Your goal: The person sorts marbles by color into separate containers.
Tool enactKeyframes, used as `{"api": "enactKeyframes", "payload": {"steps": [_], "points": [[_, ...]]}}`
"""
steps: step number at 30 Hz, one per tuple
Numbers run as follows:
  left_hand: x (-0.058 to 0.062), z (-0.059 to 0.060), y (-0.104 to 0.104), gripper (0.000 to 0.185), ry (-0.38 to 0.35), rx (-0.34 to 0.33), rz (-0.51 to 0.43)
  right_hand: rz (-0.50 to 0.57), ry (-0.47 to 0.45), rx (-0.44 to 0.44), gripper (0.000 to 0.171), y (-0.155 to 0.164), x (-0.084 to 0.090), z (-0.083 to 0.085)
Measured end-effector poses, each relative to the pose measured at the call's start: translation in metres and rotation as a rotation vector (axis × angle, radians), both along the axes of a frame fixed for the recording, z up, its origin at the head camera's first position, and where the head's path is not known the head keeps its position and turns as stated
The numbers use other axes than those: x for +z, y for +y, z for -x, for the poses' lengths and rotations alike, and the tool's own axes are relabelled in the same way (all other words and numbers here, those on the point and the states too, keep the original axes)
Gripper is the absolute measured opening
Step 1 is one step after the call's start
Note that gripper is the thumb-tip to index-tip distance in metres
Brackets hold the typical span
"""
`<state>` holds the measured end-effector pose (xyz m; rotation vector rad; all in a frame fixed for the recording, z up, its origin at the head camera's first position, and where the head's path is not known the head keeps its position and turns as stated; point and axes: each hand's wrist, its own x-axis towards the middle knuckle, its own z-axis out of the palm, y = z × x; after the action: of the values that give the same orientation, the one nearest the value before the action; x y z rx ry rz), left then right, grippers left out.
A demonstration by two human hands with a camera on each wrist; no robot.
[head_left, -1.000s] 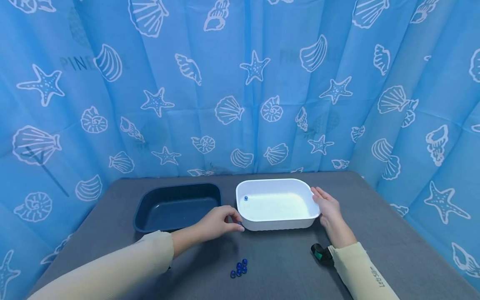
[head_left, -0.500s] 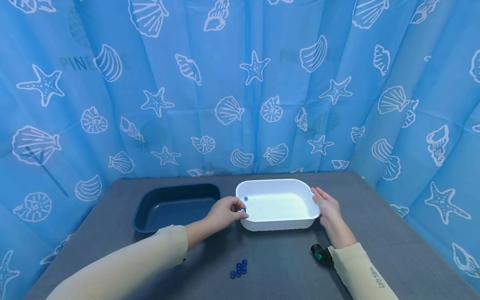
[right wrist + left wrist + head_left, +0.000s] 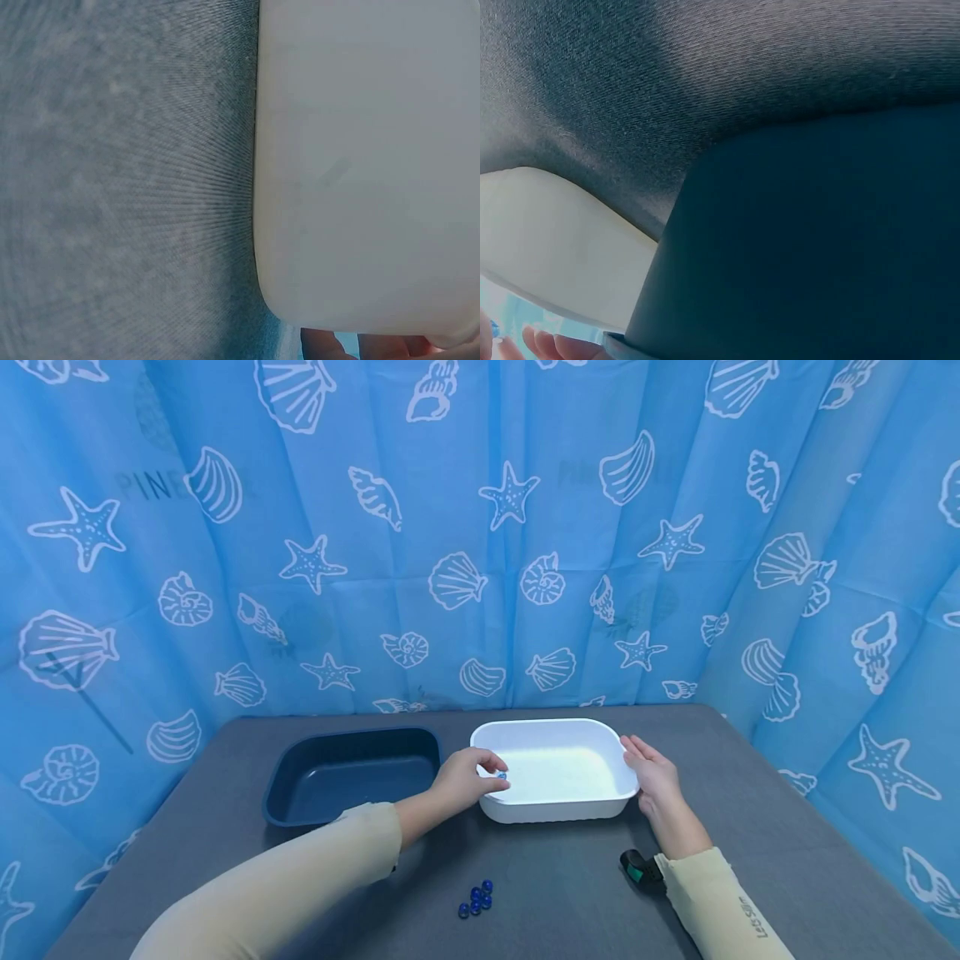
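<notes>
A white tub [image 3: 600, 732] stands on the grey table [image 3: 570, 877], with a dark blue tub [image 3: 300, 793] just to its left. My left hand [image 3: 491, 774] reaches over the white tub's left rim and pinches a small blue bead [image 3: 502, 775] between thumb and fingertips. My right hand [image 3: 651, 774] lies flat against the white tub's right side, fingers straight. A small heap of several blue beads [image 3: 475, 898] lies on the table near the front. The left wrist view shows the dark tub's wall [image 3: 817, 247] and the white tub [image 3: 555, 240]; the right wrist view shows the white tub's wall [image 3: 367, 165].
A blue curtain [image 3: 480, 527] printed with shells and starfish closes off the back and both sides of the table. A black and green wrist device [image 3: 637, 868] sits at my right wrist.
My left hand rose from the table at the white tub's front left corner and moved over its rim with a bead pinched. The bead earlier seen inside the tub is now hidden. The right hand stayed.
</notes>
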<state>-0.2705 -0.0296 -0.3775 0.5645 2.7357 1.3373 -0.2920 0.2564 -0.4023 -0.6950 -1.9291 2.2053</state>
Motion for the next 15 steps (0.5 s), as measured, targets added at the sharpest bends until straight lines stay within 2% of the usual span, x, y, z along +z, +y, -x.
{"api": "enactKeyframes", "payload": {"steps": [15], "points": [[-0.001, 0.0064, 0.0068, 0.015, 0.014, 0.013, 0.06, -0.01, 0.004, -0.008, 0.05, 0.0005, -0.0012, 0.0009]]}}
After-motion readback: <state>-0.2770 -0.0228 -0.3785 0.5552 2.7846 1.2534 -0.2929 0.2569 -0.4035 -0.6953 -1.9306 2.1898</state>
